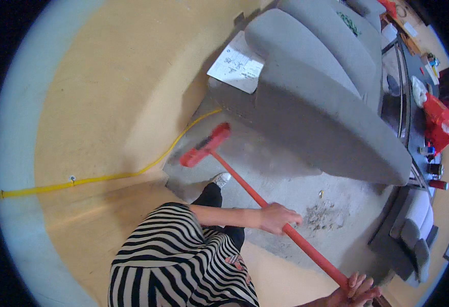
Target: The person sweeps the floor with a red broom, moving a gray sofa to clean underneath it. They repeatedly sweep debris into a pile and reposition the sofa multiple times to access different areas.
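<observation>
A red broom runs diagonally across the view, its head (205,145) at the upper left near the wall and the sofa's side. Whether the bristles touch the floor is hard to tell. My left hand (280,218) grips the middle of the red broom handle (243,182). Lower right, my right hand (360,288) is wrapped around the handle near its upper end. To the right of my left hand, a patch of loose dirt and debris (324,217) lies on the grey floor (270,153). A small object (321,194) lies just above that patch.
A grey sofa (324,115) stands close by, with a printed white sheet or board (237,63) against its side. A yellow cable (109,177) runs along the wall (105,96). At right are a dark table (416,73) with a red bag (439,121), and a grey seat (412,222).
</observation>
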### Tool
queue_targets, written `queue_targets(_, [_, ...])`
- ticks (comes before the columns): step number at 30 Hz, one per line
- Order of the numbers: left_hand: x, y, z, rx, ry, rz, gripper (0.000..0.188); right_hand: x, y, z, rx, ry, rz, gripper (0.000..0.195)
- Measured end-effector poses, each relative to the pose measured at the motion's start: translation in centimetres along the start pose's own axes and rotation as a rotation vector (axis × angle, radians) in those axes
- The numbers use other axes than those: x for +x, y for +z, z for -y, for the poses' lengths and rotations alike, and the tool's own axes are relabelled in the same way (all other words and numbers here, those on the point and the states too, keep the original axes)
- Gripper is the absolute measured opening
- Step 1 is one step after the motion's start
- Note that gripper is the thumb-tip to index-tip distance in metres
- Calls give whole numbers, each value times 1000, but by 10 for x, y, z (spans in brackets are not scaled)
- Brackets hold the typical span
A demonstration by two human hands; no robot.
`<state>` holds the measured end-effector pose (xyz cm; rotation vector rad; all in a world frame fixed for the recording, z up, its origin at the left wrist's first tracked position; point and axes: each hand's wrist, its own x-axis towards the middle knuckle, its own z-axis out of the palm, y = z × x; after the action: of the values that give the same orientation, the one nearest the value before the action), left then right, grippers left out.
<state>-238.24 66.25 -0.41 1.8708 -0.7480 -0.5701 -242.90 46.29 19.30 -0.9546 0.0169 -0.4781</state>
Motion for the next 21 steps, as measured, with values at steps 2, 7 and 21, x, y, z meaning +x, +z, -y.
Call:
queue_targets(2, [-28,-53,-8,106,-55,-95,38,11,31,-16,109,42,141,15])
queue_targets(7, [-78,-158,14,392,41,-445,33,16,110,-71,196,55,356,21])
queue_targets(21, [-179,-216,272,484,-264,-598,32,-92,217,-307,-362,269,586,15])
